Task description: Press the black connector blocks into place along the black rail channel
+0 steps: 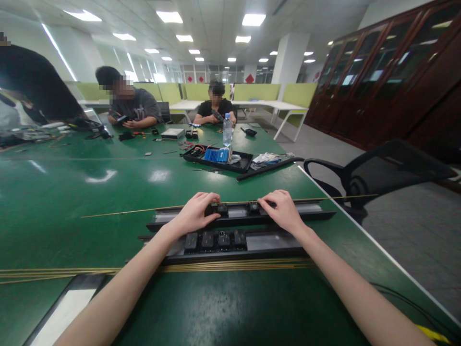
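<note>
A long black channel with a pale inside [236,212] lies across the green table, with small black blocks set in it. My left hand [196,211] is closed round one block [212,208], thumb in front and fingers behind. Along the channel's back edge runs a thin brass-coloured rod [122,213], sticking out past both ends. My right hand [283,206] pinches at this rod, its fingertips beside another black block [254,207]; the exact contact is partly hidden. Nearer me, a second black channel [273,240] holds a row of several black blocks [215,240].
Several brass-coloured rods [230,265] lie in front of the near channel. Beyond the channels are a black tray [239,167] with a blue finned part [216,154], a water bottle [227,130] and gloves [266,160]. A chair [392,168] stands right of the table edge. Other people sit across.
</note>
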A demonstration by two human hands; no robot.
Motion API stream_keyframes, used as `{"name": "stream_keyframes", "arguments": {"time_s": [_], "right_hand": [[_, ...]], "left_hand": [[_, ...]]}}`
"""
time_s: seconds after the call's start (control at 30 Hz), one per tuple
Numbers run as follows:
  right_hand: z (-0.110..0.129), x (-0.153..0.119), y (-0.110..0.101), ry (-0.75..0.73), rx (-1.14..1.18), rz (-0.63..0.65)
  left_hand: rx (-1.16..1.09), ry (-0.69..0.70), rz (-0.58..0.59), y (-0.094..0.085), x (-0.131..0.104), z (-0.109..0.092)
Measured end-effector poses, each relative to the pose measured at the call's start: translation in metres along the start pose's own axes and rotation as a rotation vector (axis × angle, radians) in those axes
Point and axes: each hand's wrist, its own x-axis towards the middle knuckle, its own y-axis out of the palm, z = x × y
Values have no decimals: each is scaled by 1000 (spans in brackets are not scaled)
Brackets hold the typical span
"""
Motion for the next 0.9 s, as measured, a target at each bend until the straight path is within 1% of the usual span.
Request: {"name": "stream_keyframes", "arguments": {"time_s": [0.1, 0.23, 0.33, 0.4, 0.5, 0.57, 0.63, 0.73, 0.8, 0.9], "right_hand": [[0, 0, 0, -6, -5, -4], [-1, 0, 1, -10, -26, -9], [-1, 0, 1, -11, -27, -9], [-2, 0, 1, -7, -20, -11], [-2, 0, 0, 12, -10, -21], [-3, 0, 0, 28, -3, -34], [-5, 0, 0, 44, 5, -54], [-8, 0, 0, 63, 21, -69], [-9, 1, -1, 63, 29, -55], [-8, 1, -4, 50, 26, -23]], "left_hand": [[-11, 2, -6, -3, -2, -2], [52, -41, -26, -14, -6, 1], [152, -116, -76, -24, -9, 11], [227, -212, -103, -26, -11, 19], [351, -332, -132, -24, -10, 23], [417, -361, -133, -21, -10, 21], [433, -343, -111, -19, -10, 17], [369, -249, -38, -20, -12, 12], [338, -186, 6, -21, -15, 10], [344, -145, 35, -22, -18, 10]]}}
